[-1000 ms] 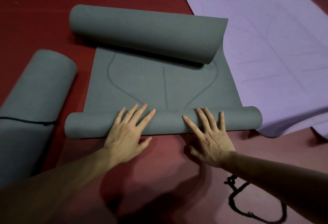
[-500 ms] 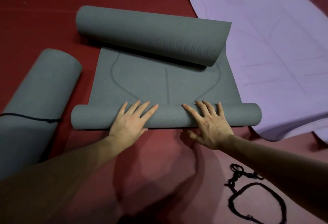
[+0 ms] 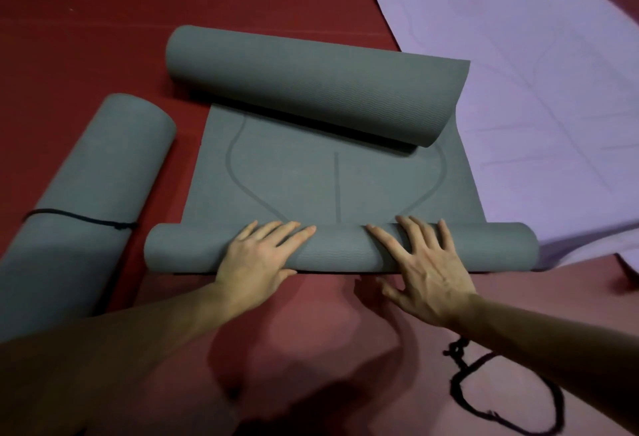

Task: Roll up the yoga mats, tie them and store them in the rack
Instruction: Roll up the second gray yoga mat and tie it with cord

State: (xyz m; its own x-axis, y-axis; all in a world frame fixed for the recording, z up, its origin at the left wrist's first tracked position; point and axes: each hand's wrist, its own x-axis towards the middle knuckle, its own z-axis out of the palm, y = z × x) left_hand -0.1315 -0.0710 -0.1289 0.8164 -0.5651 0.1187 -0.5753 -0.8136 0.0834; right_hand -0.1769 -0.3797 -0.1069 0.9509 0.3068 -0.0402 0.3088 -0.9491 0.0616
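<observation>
Head view. Pressing down at six o'clock on the near roll (image 3: 339, 249) of the grey yoga mat (image 3: 311, 176), left hand (image 3: 257, 259) and right hand (image 3: 425, 269) side by side near the middle. Grip spread and flat on both: straight fingers laid over the top of the roll, nothing pinched, right thumb hanging off the back edge above the red floor (image 3: 86, 20).

Up at twelve o'clock, the mat's other end curled into a fat, loose far roll (image 3: 311, 86), with a flat stretch of printed guide lines between the two rolls. Mid-roll on this one, by the look of it: flat mat left to take in, and that far curl to sort out.

Over at nine o'clock, a second grey mat (image 3: 86, 193), rolled and bound with a black cord (image 3: 79, 219). Done, bar storing.

At two o'clock, a lilac mat (image 3: 536, 89) lying open, touching the grey one's right side. Not yet started.

Down at five o'clock, a loose black cord (image 3: 484, 390) on the floor, probably for the next tie.

No rack in sight; all storing to come.
</observation>
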